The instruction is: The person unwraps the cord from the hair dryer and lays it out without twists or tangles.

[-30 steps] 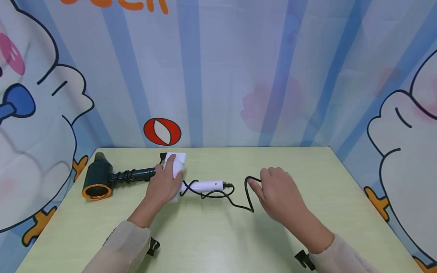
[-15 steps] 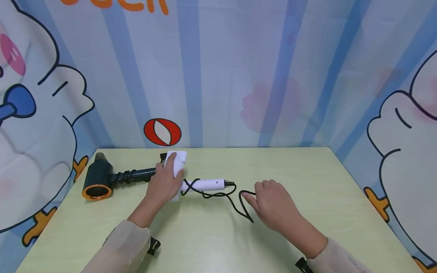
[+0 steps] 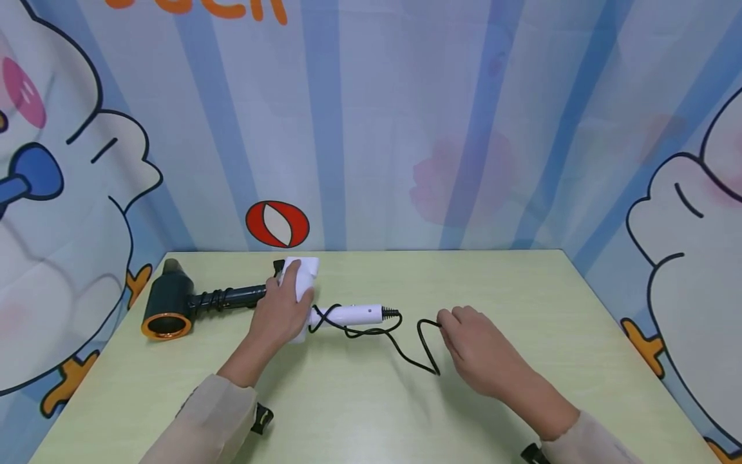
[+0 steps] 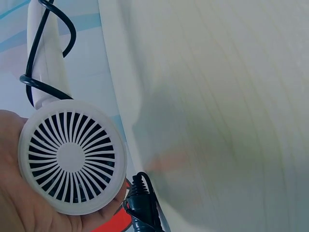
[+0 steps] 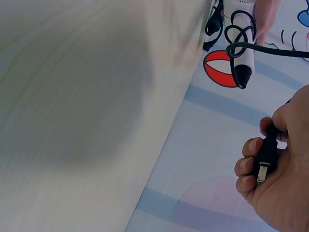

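My left hand [image 3: 281,312] grips the body of a white hair dryer [image 3: 352,314], whose handle points right in the head view. Its round slotted grille [image 4: 71,157] faces the left wrist camera, with my palm and fingers around the rim. A black cord [image 3: 406,357] is looped loosely about the handle and runs on to my right hand [image 3: 484,354]. In the right wrist view, that hand's fingers curl round the black plug [image 5: 266,157] at the cord's end, a metal prong showing. The cord sags in a sharp bend between handle and hand.
A dark hair dryer [image 3: 168,299] with an orange ring lies at the table's left, its own cord wound on its handle; its handle end passes behind my left hand. The pale table [image 3: 348,412] meets a blue striped backdrop [image 3: 371,129] at its far edge.
My right hand has come nearer to me, then shifted a little right with the plug, and the cord's bend has moved along. My left hand and the white hair dryer stay nearly still.
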`<state>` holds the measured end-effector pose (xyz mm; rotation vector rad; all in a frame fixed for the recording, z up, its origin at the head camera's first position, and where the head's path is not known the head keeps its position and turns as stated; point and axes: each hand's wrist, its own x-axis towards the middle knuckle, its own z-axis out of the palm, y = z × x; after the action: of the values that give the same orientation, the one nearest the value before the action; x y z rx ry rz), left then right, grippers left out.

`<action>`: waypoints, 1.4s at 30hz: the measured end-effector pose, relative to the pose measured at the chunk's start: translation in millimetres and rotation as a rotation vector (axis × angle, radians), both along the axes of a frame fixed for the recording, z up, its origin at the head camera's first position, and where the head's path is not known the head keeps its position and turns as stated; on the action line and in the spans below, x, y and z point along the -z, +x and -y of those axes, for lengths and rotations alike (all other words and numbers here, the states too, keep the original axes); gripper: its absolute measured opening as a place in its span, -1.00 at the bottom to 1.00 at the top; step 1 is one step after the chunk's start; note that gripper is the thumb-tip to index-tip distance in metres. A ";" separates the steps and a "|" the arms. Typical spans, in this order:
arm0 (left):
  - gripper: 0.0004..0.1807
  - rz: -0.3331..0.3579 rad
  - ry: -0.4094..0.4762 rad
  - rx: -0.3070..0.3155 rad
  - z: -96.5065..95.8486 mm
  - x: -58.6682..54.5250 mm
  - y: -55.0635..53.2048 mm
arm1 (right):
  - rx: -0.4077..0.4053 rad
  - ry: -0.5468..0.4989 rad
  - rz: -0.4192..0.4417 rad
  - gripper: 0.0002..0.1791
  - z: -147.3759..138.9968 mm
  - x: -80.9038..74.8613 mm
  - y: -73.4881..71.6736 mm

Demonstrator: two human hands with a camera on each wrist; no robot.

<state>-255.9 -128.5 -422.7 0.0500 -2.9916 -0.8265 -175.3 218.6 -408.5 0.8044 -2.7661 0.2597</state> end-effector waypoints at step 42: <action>-0.23 0.022 0.028 -0.002 3.6 6.8 -0.5 | 0.219 0.118 0.136 -0.84 -148.0 31.0 -32.4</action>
<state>-256.3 -132.1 -429.4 0.0629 -2.9998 -0.8733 -207.8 366.6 -439.5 0.5193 -2.9901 0.1135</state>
